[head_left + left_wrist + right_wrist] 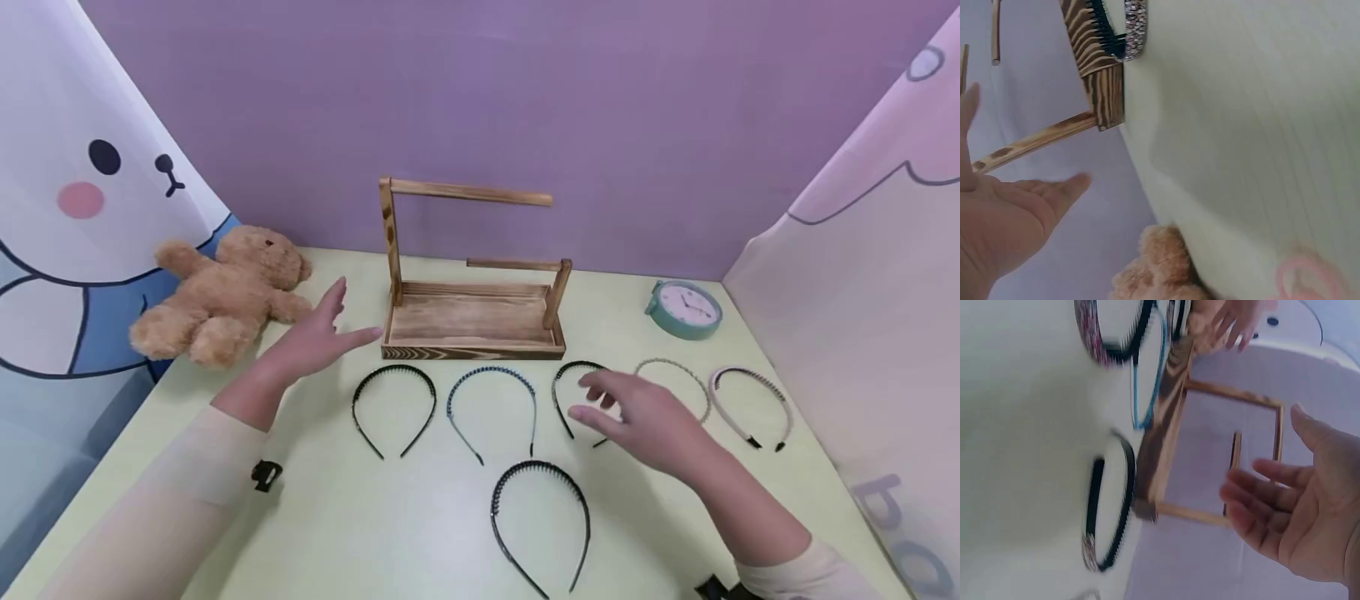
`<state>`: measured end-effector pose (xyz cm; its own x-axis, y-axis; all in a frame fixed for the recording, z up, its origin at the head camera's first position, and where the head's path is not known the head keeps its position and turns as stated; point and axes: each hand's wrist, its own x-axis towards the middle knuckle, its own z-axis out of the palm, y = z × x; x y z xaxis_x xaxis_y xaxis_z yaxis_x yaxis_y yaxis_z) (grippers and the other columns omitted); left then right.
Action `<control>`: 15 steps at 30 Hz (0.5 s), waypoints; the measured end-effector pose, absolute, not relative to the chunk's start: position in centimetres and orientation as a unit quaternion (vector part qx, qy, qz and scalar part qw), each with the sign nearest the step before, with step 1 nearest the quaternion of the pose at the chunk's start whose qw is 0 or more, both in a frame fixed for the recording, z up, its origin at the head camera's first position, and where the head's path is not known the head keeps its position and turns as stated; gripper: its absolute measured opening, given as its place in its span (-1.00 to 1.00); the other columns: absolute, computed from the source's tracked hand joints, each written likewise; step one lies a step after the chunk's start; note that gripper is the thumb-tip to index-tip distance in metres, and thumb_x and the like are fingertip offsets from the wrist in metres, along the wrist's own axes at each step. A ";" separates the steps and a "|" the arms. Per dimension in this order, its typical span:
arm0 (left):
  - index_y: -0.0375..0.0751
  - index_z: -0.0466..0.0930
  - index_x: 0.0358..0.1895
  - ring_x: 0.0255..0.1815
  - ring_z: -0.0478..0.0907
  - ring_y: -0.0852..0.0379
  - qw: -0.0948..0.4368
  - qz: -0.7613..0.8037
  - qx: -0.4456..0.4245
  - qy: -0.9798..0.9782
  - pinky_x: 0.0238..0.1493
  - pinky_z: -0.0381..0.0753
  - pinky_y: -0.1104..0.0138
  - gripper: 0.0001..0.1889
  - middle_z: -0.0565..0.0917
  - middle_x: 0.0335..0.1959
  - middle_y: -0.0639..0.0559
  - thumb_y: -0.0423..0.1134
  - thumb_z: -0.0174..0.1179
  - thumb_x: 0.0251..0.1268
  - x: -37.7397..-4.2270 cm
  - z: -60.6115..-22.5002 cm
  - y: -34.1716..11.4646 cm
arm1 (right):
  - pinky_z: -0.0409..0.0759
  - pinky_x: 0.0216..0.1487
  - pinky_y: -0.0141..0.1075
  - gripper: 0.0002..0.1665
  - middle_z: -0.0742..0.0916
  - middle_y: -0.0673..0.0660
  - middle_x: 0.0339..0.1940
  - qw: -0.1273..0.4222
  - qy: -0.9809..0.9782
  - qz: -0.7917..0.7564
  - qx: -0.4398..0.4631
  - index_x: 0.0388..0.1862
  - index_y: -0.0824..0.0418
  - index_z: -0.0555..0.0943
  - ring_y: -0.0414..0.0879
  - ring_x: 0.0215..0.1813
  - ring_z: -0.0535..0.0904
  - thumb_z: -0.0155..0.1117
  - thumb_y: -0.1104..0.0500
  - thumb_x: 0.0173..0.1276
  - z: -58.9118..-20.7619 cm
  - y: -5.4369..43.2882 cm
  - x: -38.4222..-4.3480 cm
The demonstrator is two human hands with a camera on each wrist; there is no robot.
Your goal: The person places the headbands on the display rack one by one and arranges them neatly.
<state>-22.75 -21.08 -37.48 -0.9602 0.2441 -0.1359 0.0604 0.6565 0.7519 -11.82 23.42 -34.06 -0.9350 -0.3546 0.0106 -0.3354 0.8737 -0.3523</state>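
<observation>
My left hand [318, 333] hovers left of a wooden stand [474, 342], fingers extended and thumb apart, holding nothing. The stand has a shallow tray base and two posts, each with a sideways bar, the left one taller. On the right, my other hand [648, 417] hangs over a black headband [557, 392] and partly hides it; its fingers bend loosely around nothing. Between the hands lie a dark headband [393, 367] and a blue headband [491, 369]. Nearer the front is another black toothed headband [540, 464].
A thin pale headband [675, 363] and a whitish headband [723, 410] lie at the right, below a green clock [686, 310]. A brown plush toy [232, 296] leans at the left edge. A purple backdrop [480, 100] stands behind the table.
</observation>
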 end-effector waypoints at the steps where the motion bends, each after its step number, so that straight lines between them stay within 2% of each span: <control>1: 0.18 -0.54 0.57 0.59 -0.09 -0.26 0.125 0.411 0.079 0.900 0.40 0.15 -0.28 0.16 -0.26 0.64 -0.07 0.44 0.11 0.19 -23.0 -37.6 -21.1 | 0.62 -0.16 -0.18 -0.32 0.72 -0.11 -0.19 0.042 0.965 -0.181 -0.183 0.12 0.01 0.60 -0.22 -0.19 0.63 0.05 -0.45 0.35 -34.2 23.0 -11.5; 3: 0.13 -0.44 0.60 0.59 -0.06 -0.23 0.143 0.420 0.071 0.893 0.40 0.16 -0.26 0.14 -0.19 0.64 -0.10 0.43 0.12 0.19 -23.6 -37.9 -21.1 | 0.58 -0.24 -0.30 -0.42 0.68 -0.22 -0.30 0.066 0.959 -0.192 -0.198 0.02 -0.05 0.62 -0.35 -0.28 0.58 0.06 -0.43 0.36 -34.6 22.3 -10.9; 6: 0.08 -0.34 0.61 0.58 -0.01 -0.25 0.165 0.416 0.063 0.892 0.40 0.17 -0.26 0.14 -0.09 0.62 -0.16 0.45 0.14 0.16 -24.3 -38.3 -21.1 | 0.55 -0.28 -0.38 -0.52 0.63 -0.31 -0.38 0.089 0.951 -0.198 -0.220 -0.10 -0.11 0.63 -0.41 -0.33 0.52 0.09 -0.40 0.36 -35.4 21.2 -10.0; 15: -0.07 -0.26 0.61 0.56 0.03 -0.26 0.187 0.412 0.050 0.890 0.46 0.10 -0.20 0.21 0.02 0.59 -0.24 0.41 0.26 0.08 -26.2 -39.9 -19.7 | 0.43 -0.46 -0.47 -0.63 0.53 -0.30 -0.60 0.193 0.919 -0.205 -0.276 -0.45 -0.15 0.54 -0.41 -0.55 0.39 0.27 -0.37 0.26 -39.0 17.7 -7.0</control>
